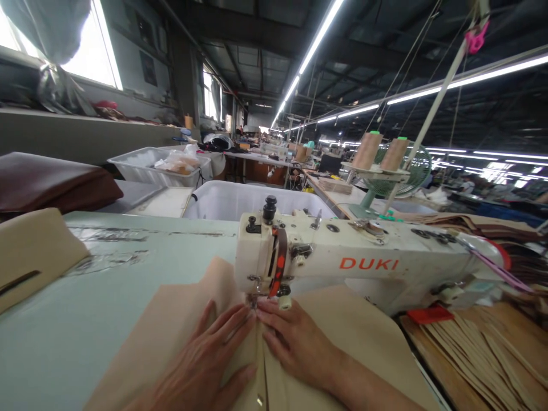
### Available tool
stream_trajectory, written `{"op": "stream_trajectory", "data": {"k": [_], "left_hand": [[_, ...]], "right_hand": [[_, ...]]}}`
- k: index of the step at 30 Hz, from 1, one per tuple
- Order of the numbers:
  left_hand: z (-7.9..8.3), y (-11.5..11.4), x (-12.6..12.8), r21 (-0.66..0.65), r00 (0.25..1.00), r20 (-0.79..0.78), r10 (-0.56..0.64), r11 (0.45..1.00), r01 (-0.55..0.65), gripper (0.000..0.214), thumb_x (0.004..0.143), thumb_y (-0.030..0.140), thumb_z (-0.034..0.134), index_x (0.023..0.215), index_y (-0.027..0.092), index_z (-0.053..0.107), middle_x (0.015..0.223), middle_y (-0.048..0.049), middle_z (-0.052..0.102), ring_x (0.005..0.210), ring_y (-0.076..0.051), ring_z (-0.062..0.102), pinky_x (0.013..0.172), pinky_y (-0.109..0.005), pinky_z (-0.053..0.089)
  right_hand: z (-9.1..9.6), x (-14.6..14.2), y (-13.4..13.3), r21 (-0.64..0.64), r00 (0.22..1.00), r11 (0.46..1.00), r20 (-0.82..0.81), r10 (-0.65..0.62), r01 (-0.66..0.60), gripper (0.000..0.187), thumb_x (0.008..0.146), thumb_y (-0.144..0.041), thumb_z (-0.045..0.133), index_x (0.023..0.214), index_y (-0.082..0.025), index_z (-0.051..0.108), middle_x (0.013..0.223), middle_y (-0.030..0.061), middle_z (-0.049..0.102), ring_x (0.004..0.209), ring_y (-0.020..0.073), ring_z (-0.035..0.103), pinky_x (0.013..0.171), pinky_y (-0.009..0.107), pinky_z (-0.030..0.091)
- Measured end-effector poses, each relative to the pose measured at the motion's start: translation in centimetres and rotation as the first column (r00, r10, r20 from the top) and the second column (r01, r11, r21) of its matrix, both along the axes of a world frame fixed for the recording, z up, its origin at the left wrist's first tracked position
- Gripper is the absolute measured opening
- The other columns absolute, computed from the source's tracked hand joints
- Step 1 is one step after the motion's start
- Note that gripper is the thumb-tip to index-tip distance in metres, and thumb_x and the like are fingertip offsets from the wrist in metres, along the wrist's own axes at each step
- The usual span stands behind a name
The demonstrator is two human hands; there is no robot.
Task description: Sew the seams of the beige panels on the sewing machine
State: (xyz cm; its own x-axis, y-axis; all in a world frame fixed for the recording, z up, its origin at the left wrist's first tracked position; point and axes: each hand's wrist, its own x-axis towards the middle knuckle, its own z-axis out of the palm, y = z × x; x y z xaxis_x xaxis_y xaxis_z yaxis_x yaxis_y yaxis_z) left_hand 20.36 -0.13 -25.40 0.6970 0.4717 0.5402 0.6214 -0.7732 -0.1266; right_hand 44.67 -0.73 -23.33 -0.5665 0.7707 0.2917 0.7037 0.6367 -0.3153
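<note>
A white sewing machine (368, 257) marked DUKI stands across the table in front of me. Beneath its needle area lies a large beige sheet (355, 325), which looks like leather or a similar material. My left hand (209, 354) lies flat on the sheet, fingers stretched toward the presser foot (252, 301). On the other side of the foot, my right hand (295, 337) presses on the sheet with its fingers extended. Between the hands a narrow strip (262, 371) runs toward me, with a small shiny spot on it. The needle tip is hidden.
At left lies a beige piece with a dark slot (38, 262), behind it folded brown material (55, 180). A white bin (257, 197) stands behind the machine. Thread cones (367, 149) sit on a stand at right. Beige strips (475, 359) lie on a wooden board at lower right.
</note>
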Motion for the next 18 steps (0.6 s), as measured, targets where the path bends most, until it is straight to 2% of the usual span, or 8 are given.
{"op": "stream_trajectory", "data": {"k": [3,5,9,11,13,15,16,18], "left_hand": [[-0.2,0.2,-0.1,-0.017,1.0,-0.019,-0.007,1.0,0.007,0.072,0.093,0.045,0.059,0.154,0.02,0.029,0.152,-0.0004,0.042,0.14,-0.019,0.039,0.122,-0.036,-0.014],[-0.4,0.5,-0.3,-0.063,0.999,-0.038,-0.01,0.998,0.007,0.07,0.095,0.045,0.057,0.155,0.022,0.027,0.154,0.0005,0.039,0.142,-0.018,0.036,0.123,-0.038,-0.013],[-0.6,0.9,-0.4,-0.243,0.995,-0.095,0.012,0.969,-0.035,0.064,0.101,0.049,0.047,0.156,0.029,0.021,0.156,-0.0002,0.036,0.143,-0.025,0.036,0.122,-0.058,0.015],[-0.1,-0.1,-0.4,-0.26,0.993,-0.114,0.044,0.963,-0.072,0.061,0.102,0.05,0.044,0.156,0.032,0.021,0.155,-0.0003,0.037,0.142,-0.027,0.037,0.12,-0.062,0.018],[0.6,-2.4,-0.5,-0.176,0.992,-0.098,0.074,0.98,-0.09,0.061,0.102,0.049,0.046,0.155,0.028,0.025,0.155,-0.0014,0.038,0.143,-0.024,0.036,0.123,-0.056,0.004],[1.3,-6.0,-0.7,-0.068,0.996,-0.078,0.052,0.996,-0.057,0.066,0.099,0.051,0.049,0.154,0.02,0.029,0.155,-0.0053,0.038,0.144,-0.023,0.034,0.124,-0.046,-0.005],[1.4,-8.0,-0.8,-0.021,0.997,-0.077,0.022,0.999,-0.024,0.067,0.098,0.05,0.049,0.153,0.016,0.031,0.154,-0.0081,0.039,0.144,-0.024,0.033,0.124,-0.045,-0.005],[0.9,-11.9,-0.8,0.045,0.994,-0.105,-0.033,0.998,0.038,0.058,0.1,0.038,0.044,0.15,0.01,0.035,0.151,-0.0121,0.042,0.144,-0.025,0.033,0.124,-0.048,0.0]], "right_hand": [[0.1,0.2,0.1,0.005,1.0,1.0,-0.016,0.001,0.0,0.037,0.1,-0.026,0.05,0.137,-0.023,0.054,0.144,0.0018,0.052,0.133,0.0187,0.046,0.121,0.04,0.027],[-0.1,0.3,0.2,0.007,1.0,1.0,-0.016,-0.003,0.004,0.037,0.1,-0.026,0.05,0.137,-0.023,0.054,0.143,0.0022,0.053,0.133,0.0193,0.046,0.122,0.041,0.026],[0.0,0.1,0.5,0.015,1.0,1.0,0.002,-0.006,0.006,0.038,0.099,-0.025,0.051,0.137,-0.024,0.054,0.142,0.0035,0.054,0.13,0.0206,0.049,0.121,0.046,0.026],[0.9,-0.2,-0.4,0.039,0.999,0.999,0.021,-0.024,0.023,0.038,0.097,-0.021,0.053,0.136,-0.022,0.054,0.144,0.0061,0.052,0.131,0.0233,0.048,0.119,0.048,0.029],[2.2,-0.7,-3.0,0.078,0.995,0.992,-0.037,-0.098,0.1,0.04,0.096,-0.018,0.053,0.136,-0.018,0.054,0.142,0.0103,0.053,0.13,0.0253,0.049,0.114,0.046,0.037],[3.4,-0.8,-7.3,0.025,0.961,0.971,-0.15,-0.232,0.238,0.031,0.098,-0.021,0.046,0.126,-0.017,0.059,0.128,0.012,0.061,0.116,0.0242,0.058,0.101,0.039,0.048],[3.7,-0.8,-9.8,-0.066,0.936,0.952,-0.171,-0.306,0.299,0.027,0.101,-0.025,0.041,0.113,-0.018,0.065,0.113,0.0107,0.067,0.102,0.023,0.063,0.09,0.036,0.051],[3.1,-0.5,-14.6,-0.344,0.922,0.866,0.004,-0.386,0.364,0.038,0.101,-0.036,0.039,0.083,-0.019,0.069,0.083,0.0092,0.07,0.078,0.0255,0.067,0.073,0.036,0.052]]}}
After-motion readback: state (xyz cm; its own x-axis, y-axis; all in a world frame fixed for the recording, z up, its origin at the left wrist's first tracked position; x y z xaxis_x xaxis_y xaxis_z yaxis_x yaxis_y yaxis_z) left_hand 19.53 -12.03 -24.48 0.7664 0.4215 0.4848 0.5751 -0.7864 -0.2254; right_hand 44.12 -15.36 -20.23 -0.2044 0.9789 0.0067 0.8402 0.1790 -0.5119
